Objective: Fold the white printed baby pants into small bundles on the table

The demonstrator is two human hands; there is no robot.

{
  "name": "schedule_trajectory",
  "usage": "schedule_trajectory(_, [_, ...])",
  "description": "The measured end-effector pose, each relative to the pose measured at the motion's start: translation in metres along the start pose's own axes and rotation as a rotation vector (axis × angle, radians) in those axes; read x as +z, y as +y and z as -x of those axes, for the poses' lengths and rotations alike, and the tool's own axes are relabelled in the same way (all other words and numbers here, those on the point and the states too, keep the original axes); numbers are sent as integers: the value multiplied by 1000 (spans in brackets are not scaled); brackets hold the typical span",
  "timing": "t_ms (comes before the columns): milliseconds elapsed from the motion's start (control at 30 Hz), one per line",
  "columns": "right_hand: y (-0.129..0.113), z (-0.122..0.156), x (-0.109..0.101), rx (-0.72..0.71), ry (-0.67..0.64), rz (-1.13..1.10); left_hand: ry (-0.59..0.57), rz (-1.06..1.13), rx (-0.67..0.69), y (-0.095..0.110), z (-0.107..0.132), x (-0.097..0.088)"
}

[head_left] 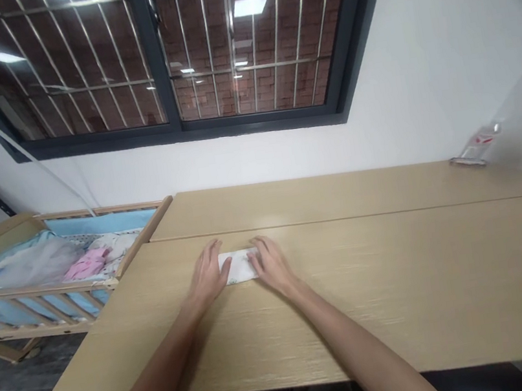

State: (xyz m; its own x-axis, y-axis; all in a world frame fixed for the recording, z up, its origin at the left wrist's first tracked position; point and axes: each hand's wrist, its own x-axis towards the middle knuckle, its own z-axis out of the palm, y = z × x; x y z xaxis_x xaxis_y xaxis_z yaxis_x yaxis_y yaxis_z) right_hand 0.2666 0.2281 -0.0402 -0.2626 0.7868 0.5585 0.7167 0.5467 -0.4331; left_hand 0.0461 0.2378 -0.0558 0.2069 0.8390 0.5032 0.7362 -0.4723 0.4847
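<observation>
A small folded white cloth (239, 267) lies on the light wooden table (401, 279), a little left of its middle. My left hand (208, 274) rests flat on the cloth's left end with fingers stretched out and apart. My right hand (271, 263) lies on the cloth's right end, fingers extended and pressing down. Both hands cover the ends, so only the cloth's middle shows. Neither hand grips anything.
A wooden baby crib (57, 278) with blue lining, pink and white clothes and netting stands against the table's left side. A plastic water bottle (478, 147) sits at the far right by the white wall. A barred window (171, 52) is above.
</observation>
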Motion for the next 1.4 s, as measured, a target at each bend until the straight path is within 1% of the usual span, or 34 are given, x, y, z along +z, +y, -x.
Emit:
schedule_trajectory(67, [-14,2,2,-114,-100,70,12,-36,88,10,5,8])
schedule_trajectory(100, [-19,4,5,-149,-162,99,-6,-55,123,15,7,13])
schedule_trajectory(167, [-23,7,12,-170,-275,150,-84,-91,152,21,13,23])
schedule_trajectory(233, [-22,10,18,-156,-351,185,-166,-128,149,24,18,32])
schedule_trajectory(333, [-17,12,22,-150,-383,208,-217,-184,143,21,23,41])
schedule_trajectory(400, [-14,12,21,-147,-381,211,-201,-215,113,17,25,43])
schedule_trajectory(500, [-13,13,17,-111,-376,210,-145,-241,43,10,28,45])
schedule_trajectory(567, [-12,13,15,-86,-380,203,-125,-248,2,6,30,44])
schedule_trajectory(667, [-11,13,10,-55,-400,192,-134,-257,-34,2,30,43])
schedule_trajectory(800, [-9,14,4,-35,-420,183,-149,-280,-42,1,31,44])
schedule_trajectory(900, [-6,15,1,-12,-429,175,-132,-287,-35,3,31,43])
schedule_trajectory(967, [-4,15,-2,-3,-439,164,-109,-280,-5,5,30,38])
schedule_trajectory(1000, [-3,15,-3,-7,-439,159,-104,-269,35,6,28,33])
schedule_trajectory(1100, [-1,13,-10,-45,-409,153,-117,-207,209,8,20,16])
schedule_trajectory(1133, [0,12,-12,-64,-394,147,-128,-185,247,9,18,10])
schedule_trajectory(1200, [3,11,-17,-107,-387,118,-156,-154,253,8,15,1])
schedule_trajectory(1267, [7,9,-19,-131,-403,79,-203,-142,223,5,14,-2])
schedule_trajectory(1333, [14,8,-19,-120,-415,42,-243,-132,199,2,15,-1])
schedule_trajectory(1400, [21,7,-14,-87,-400,5,-244,-85,169,0,15,3])
